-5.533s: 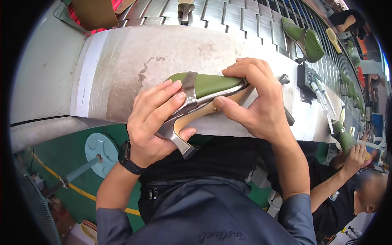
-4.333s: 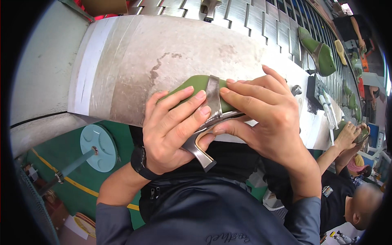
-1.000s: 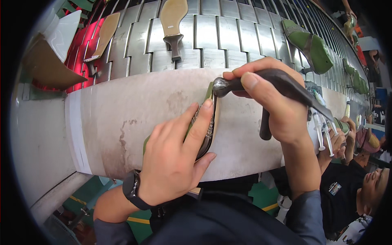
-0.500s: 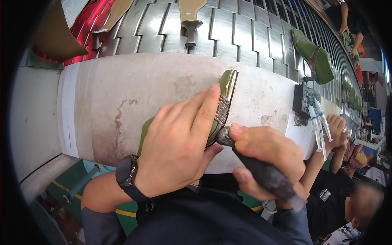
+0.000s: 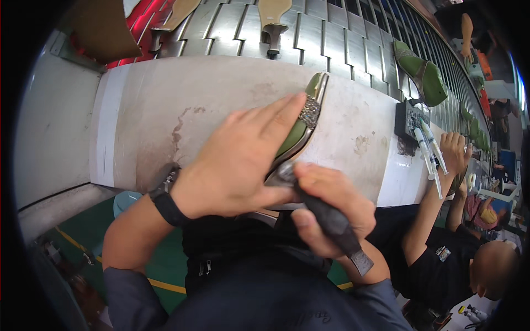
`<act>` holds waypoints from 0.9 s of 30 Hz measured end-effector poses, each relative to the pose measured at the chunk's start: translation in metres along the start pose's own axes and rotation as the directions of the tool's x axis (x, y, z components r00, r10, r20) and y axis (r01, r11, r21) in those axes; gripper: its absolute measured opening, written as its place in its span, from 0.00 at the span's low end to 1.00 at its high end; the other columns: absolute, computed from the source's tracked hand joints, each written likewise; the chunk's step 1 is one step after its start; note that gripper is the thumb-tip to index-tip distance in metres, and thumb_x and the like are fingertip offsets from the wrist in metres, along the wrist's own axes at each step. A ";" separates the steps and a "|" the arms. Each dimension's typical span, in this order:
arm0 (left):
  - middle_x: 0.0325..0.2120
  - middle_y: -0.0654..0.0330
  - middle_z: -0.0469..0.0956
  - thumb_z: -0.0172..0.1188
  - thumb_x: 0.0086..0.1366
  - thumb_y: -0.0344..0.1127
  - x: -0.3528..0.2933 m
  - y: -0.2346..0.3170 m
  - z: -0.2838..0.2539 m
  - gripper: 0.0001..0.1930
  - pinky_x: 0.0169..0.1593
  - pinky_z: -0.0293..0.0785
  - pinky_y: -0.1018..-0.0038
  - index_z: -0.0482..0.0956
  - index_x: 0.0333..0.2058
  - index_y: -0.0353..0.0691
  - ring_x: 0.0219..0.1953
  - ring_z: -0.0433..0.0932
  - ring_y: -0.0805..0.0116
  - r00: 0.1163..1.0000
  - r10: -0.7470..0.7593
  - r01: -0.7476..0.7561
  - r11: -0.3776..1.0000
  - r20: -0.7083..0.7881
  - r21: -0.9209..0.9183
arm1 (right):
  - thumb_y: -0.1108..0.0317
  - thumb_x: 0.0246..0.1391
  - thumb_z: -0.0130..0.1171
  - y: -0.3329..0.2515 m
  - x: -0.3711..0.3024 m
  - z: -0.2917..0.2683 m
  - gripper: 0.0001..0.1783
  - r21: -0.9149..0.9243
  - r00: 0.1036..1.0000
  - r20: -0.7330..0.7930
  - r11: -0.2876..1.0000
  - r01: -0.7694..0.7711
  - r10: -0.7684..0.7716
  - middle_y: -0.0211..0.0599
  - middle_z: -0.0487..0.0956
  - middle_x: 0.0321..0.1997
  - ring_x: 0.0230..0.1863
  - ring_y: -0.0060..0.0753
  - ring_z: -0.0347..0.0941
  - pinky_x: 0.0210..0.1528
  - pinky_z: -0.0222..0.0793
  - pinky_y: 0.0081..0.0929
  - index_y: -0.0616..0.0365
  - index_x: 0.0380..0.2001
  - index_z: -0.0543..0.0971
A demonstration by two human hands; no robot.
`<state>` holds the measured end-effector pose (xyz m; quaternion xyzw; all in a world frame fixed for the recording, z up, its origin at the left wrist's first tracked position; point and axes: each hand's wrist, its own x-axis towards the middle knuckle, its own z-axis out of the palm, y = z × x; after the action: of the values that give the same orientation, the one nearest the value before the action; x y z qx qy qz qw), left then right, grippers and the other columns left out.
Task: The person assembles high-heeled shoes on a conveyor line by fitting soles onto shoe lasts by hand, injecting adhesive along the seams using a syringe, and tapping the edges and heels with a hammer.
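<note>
A green high-heeled shoe (image 5: 292,139) with a glittering stone-covered band lies on its side on the pale worktop (image 5: 353,132), its sole edge turned right. My left hand (image 5: 237,157) lies over the shoe and holds it down, fingers stretched together across the upper and thumb lower down. The heel part is hidden under this hand. In my right hand (image 5: 337,201) is a dark hand tool (image 5: 331,218) with a rounded grey head and a flat, squared tail. Its blurred head rests at or close against the sole edge, beside my left thumb.
Beyond the worktop runs a metal slat conveyor (image 5: 226,27) carrying upturned shoes (image 5: 273,25) and a green shoe (image 5: 422,71). Several syringes (image 5: 428,149) stand in a dark block (image 5: 406,124) at the right. A co-worker's arm (image 5: 425,207) reaches in there.
My right hand has moved the tool's head down along the sole edge, away from the glittering band. My left hand still holds the shoe. The whole view has shifted slightly.
</note>
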<state>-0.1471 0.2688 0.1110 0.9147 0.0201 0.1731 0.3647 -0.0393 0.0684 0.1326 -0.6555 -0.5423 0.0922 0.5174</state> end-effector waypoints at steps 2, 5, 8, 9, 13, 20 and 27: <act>0.65 0.43 0.74 0.64 0.72 0.53 -0.017 -0.012 -0.006 0.43 0.69 0.65 0.55 0.61 0.75 0.33 0.65 0.73 0.42 0.998 -0.069 0.070 0.994 0.015 -0.088 | 0.75 0.50 0.75 0.005 -0.003 -0.003 0.19 -0.048 0.994 -0.096 0.998 0.042 -0.046 0.57 0.87 0.48 0.52 0.58 0.86 0.56 0.83 0.44 0.69 0.45 0.83; 0.64 0.45 0.75 0.55 0.77 0.52 -0.030 -0.018 -0.008 0.33 0.69 0.65 0.56 0.70 0.70 0.33 0.64 0.74 0.44 0.995 -0.095 0.093 0.992 -0.018 -0.088 | 0.75 0.50 0.75 -0.002 0.001 0.003 0.18 -0.082 0.997 0.021 0.994 0.075 -0.073 0.59 0.87 0.47 0.51 0.57 0.87 0.55 0.83 0.43 0.70 0.44 0.83; 0.61 0.45 0.77 0.52 0.79 0.48 -0.032 -0.016 -0.004 0.28 0.65 0.67 0.57 0.74 0.67 0.34 0.60 0.76 0.45 0.991 -0.110 0.103 0.991 -0.077 -0.085 | 0.74 0.49 0.75 0.000 -0.005 0.011 0.19 0.008 0.995 0.075 0.998 0.065 -0.065 0.59 0.87 0.46 0.49 0.56 0.87 0.52 0.85 0.41 0.70 0.44 0.83; 0.60 0.46 0.78 0.52 0.78 0.47 -0.032 -0.018 -0.003 0.28 0.63 0.68 0.57 0.74 0.67 0.33 0.58 0.76 0.45 0.993 -0.088 0.084 0.995 -0.081 -0.060 | 0.74 0.49 0.74 -0.001 -0.007 0.012 0.19 0.066 0.996 0.083 0.998 0.023 -0.028 0.59 0.87 0.46 0.48 0.55 0.88 0.51 0.85 0.41 0.70 0.44 0.83; 0.60 0.46 0.78 0.53 0.78 0.46 -0.034 -0.021 0.001 0.27 0.59 0.70 0.57 0.74 0.66 0.33 0.56 0.77 0.46 0.991 -0.080 0.073 0.995 -0.104 -0.066 | 0.73 0.49 0.75 -0.004 -0.003 0.011 0.19 0.058 0.985 0.171 0.998 -0.014 0.004 0.59 0.87 0.46 0.48 0.55 0.88 0.52 0.85 0.41 0.70 0.44 0.83; 0.59 0.46 0.78 0.56 0.76 0.45 -0.033 -0.020 0.002 0.28 0.57 0.70 0.56 0.75 0.65 0.31 0.55 0.77 0.46 0.991 -0.052 0.046 0.998 -0.122 -0.052 | 0.73 0.48 0.75 -0.006 0.017 0.002 0.19 0.054 0.958 0.288 0.998 -0.020 0.004 0.60 0.87 0.47 0.47 0.56 0.88 0.50 0.85 0.41 0.69 0.44 0.83; 0.57 0.45 0.78 0.57 0.74 0.43 -0.034 -0.021 0.001 0.27 0.58 0.70 0.56 0.75 0.64 0.30 0.54 0.77 0.45 0.988 -0.058 0.053 0.998 -0.145 -0.038 | 0.72 0.48 0.75 -0.019 0.001 0.021 0.19 -0.041 0.973 0.219 0.997 -0.065 0.072 0.62 0.86 0.45 0.45 0.56 0.87 0.47 0.86 0.40 0.72 0.42 0.82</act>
<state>-0.1764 0.2782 0.0856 0.8923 0.0691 0.2298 0.3825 -0.0649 0.0789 0.1385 -0.6682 -0.5749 0.1729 0.4394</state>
